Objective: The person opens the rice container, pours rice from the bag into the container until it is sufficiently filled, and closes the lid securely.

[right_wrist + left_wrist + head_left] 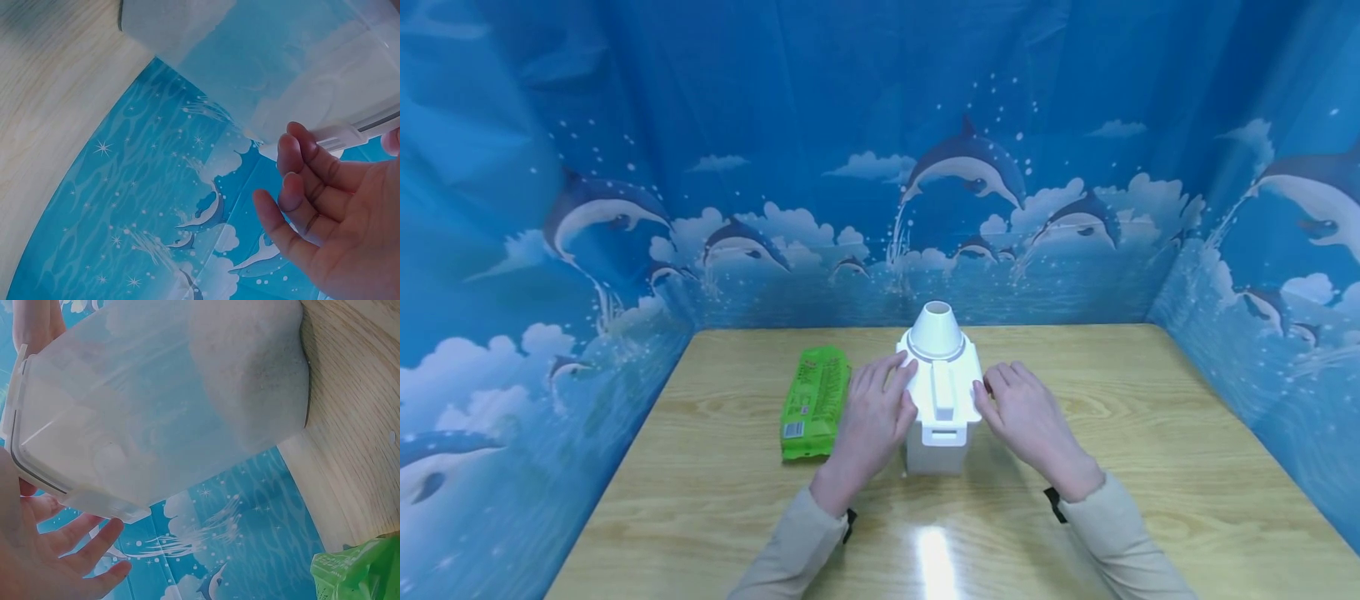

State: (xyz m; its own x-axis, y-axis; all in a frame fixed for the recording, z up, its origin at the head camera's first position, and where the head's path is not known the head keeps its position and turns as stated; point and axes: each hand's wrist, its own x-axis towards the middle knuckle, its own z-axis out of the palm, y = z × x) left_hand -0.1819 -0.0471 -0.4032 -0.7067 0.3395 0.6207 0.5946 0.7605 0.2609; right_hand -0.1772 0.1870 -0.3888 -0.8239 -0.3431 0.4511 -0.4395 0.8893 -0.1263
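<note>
A translucent plastic storage box (936, 457) stands upright on the table, with pale contents (262, 375) in its lower part. Its white lid (964, 385) carries a raised handle and a white cone-shaped cup (937, 335). On the lid's left side is my left hand (871, 410), thumb near the edge and the other fingers spread beside the side clip (115, 509). My right hand (1028, 412) is at the opposite side, its thumb by the lid's edge. Loosely bent fingers (306, 147) of that hand lie against or just beside the right clip (340, 139).
A green packet (811, 408) with printed labels lies left of the box, close to my left hand. The wooden table (700, 500) ends against a blue dolphin-printed curtain (820, 100) at the back and both sides.
</note>
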